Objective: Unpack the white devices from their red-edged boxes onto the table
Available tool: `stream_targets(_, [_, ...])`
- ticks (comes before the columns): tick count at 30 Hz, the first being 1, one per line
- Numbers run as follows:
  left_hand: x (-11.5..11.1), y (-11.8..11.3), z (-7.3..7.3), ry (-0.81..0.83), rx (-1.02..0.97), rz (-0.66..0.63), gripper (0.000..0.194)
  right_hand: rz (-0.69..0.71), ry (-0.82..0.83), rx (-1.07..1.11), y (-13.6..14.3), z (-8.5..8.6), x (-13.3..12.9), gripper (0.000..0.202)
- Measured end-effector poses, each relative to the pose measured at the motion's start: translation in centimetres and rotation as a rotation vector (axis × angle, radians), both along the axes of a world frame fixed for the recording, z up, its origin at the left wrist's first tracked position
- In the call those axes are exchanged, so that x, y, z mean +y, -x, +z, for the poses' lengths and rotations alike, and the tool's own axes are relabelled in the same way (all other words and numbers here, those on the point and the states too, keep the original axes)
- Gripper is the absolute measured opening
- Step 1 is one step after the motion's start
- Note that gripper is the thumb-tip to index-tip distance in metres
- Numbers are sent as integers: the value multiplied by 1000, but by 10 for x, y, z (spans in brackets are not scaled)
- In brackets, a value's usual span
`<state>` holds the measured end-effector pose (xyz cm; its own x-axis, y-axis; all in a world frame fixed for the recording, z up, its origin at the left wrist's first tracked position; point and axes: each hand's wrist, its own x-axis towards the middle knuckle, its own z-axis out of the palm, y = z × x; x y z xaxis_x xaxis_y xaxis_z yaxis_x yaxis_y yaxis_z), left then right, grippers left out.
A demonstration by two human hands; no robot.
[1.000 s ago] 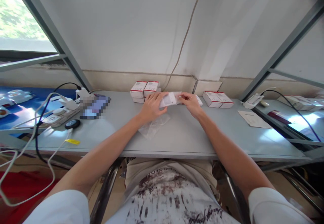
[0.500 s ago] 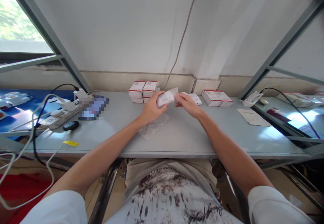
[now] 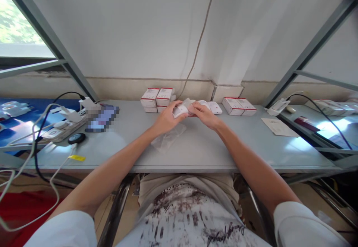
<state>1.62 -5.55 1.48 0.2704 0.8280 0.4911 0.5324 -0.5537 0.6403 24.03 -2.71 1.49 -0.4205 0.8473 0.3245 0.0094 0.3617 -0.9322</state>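
Note:
My left hand (image 3: 167, 118) is closed around a small white device (image 3: 179, 110), held just above the middle of the table. A clear plastic bag (image 3: 187, 102) covers the device's right end. The fingers of my right hand (image 3: 205, 115) are pinched on that bag, close against the device. Below my left hand a second clear plastic bag (image 3: 169, 138) lies flat and crumpled. Just beyond my right hand rests a white rounded device (image 3: 215, 108), with another white one partly hidden by the hand.
White boxes with red edges (image 3: 150, 97) are stacked behind my left hand. Two similar boxes (image 3: 239, 106) sit to the right. A phone (image 3: 102, 119), a black round object (image 3: 77, 138) and a power strip (image 3: 63, 130) with cables are on the left. A paper sheet (image 3: 279, 127) lies right.
My right hand has moved left, nearer to my left hand and the white device. The bag end that stuck out to the right is now bunched under my right fingers.

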Motion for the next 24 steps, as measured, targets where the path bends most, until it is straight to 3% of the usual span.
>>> stream_targets(6, [0, -1, 1, 40, 26, -13, 62, -52, -15, 12, -5, -5, 7, 46])
stream_targets(11, [-9, 10, 21, 134, 112, -1, 63, -150, 23, 154, -14, -2, 13, 41])
stream_targets(14, [-27, 22, 37, 160, 264, 81, 65, -167, 89, 310, -19, 2, 15, 43])
stream_targets(17, [-55, 31, 45, 123, 427, 248, 54, -163, 141, 435, -24, 4, 18, 46])
stream_targets(21, [-90, 27, 36, 93, 698, 395, 49, -190, 179, 491, -28, 3, 21, 49])
stream_targets(24, [-102, 16, 23, 116, 859, 430, 50, -203, 196, 498, -29, 2, 23, 50])
